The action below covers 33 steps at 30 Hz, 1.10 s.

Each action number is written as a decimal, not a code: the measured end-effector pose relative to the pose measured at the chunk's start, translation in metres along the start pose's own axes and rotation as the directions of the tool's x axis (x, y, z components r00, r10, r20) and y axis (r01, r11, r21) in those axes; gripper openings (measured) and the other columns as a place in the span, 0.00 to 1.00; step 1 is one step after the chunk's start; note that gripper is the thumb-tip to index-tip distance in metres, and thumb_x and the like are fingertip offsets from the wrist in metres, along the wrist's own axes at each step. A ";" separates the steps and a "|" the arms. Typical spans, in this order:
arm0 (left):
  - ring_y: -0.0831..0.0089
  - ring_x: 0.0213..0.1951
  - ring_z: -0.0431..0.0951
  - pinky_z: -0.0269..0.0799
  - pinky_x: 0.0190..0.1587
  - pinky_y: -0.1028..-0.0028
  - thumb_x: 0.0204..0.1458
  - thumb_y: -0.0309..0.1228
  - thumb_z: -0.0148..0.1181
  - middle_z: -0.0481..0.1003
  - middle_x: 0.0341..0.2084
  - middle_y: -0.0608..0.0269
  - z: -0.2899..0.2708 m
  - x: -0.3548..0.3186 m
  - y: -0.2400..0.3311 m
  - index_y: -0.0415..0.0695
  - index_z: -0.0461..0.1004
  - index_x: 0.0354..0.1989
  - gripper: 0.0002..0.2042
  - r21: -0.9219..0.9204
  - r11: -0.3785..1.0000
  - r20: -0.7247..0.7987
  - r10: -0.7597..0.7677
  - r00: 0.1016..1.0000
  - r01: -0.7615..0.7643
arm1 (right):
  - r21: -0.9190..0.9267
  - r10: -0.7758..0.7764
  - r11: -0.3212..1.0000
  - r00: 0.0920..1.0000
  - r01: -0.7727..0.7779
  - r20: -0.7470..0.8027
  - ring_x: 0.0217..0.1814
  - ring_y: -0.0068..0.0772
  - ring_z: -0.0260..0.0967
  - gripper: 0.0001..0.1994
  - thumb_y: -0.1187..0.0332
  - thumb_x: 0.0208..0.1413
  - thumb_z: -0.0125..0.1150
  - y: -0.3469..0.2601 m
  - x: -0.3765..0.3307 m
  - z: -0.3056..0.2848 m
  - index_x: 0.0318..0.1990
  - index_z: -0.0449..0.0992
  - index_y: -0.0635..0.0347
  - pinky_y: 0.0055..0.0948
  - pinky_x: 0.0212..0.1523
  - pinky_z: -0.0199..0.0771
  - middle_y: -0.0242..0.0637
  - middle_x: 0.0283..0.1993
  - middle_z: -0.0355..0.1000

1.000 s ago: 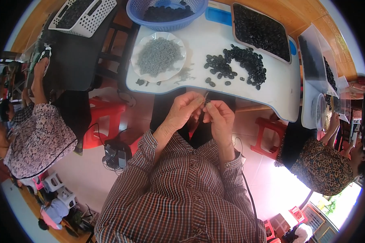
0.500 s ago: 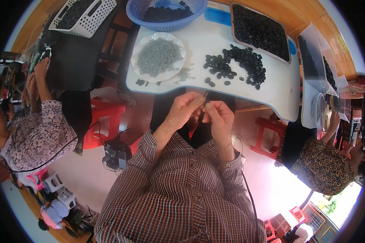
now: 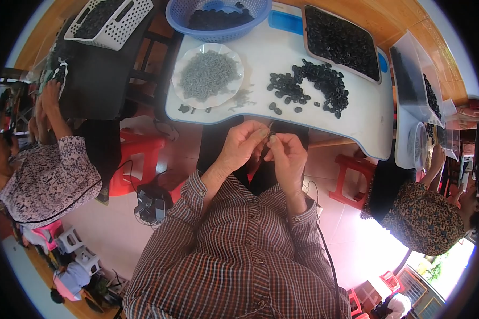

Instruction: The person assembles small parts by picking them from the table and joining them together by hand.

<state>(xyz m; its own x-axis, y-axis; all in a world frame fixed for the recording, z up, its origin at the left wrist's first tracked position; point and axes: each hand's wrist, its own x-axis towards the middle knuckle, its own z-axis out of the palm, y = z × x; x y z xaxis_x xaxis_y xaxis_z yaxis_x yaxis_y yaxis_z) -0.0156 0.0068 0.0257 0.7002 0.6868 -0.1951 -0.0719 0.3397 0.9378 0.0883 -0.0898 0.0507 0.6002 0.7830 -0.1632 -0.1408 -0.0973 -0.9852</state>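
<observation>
A: We've got both hands up off the worktop [image 3: 356,114], over our lap. Left hand [image 3: 241,146] pinches shut on a small dark ring [image 3: 272,139]; right hand [image 3: 287,154] pinches it from the other side.

B: Held close so we can see the fiddly bit, we'd judge. Supplies within reach?

A: Yes: one loose pile of black rings [image 3: 311,85], one white plate [image 3: 182,87] of grey pieces, one blue basket [image 3: 218,13], one dark tray [image 3: 338,37] of rings.

B: Neighbours?

A: Two people, one at each side, busy with their own work.
</observation>
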 end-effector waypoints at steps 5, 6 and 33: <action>0.86 0.18 0.68 0.65 0.18 0.84 0.60 0.29 0.52 0.72 0.21 0.70 0.002 -0.001 0.004 0.38 0.73 0.37 0.07 0.055 0.998 -0.013 0.038 0.999 -0.037 | -0.077 -0.022 0.997 1.000 0.022 -0.001 0.22 0.19 0.68 0.06 0.73 0.59 0.56 -0.002 -0.001 0.000 0.38 0.71 0.69 0.16 0.25 0.69 0.36 0.30 0.73; 0.86 0.18 0.68 0.65 0.18 0.84 0.60 0.28 0.53 0.72 0.21 0.69 0.002 -0.002 0.004 0.38 0.73 0.37 0.06 0.064 0.997 -0.014 0.049 0.999 -0.048 | -0.127 -0.032 0.991 0.999 0.033 0.010 0.23 0.19 0.68 0.06 0.73 0.59 0.56 -0.003 -0.001 0.000 0.38 0.71 0.69 0.17 0.25 0.69 0.37 0.30 0.73; 0.83 0.21 0.71 0.67 0.22 0.80 0.59 0.26 0.53 0.74 0.24 0.64 0.009 0.000 0.001 0.35 0.72 0.38 0.06 0.193 0.970 -0.016 0.151 0.988 -0.145 | 0.025 0.073 0.997 0.997 -0.073 0.006 0.27 0.20 0.74 0.04 0.76 0.59 0.57 -0.004 0.007 -0.012 0.39 0.73 0.68 0.16 0.27 0.72 0.35 0.29 0.75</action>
<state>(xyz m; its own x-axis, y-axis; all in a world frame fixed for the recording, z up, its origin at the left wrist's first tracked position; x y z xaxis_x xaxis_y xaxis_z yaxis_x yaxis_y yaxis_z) -0.0094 0.0014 0.0289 0.6701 0.7402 -0.0555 -0.0346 0.1059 0.9938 0.1023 -0.0916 0.0528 0.5835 0.7776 -0.2340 -0.2041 -0.1385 -0.9691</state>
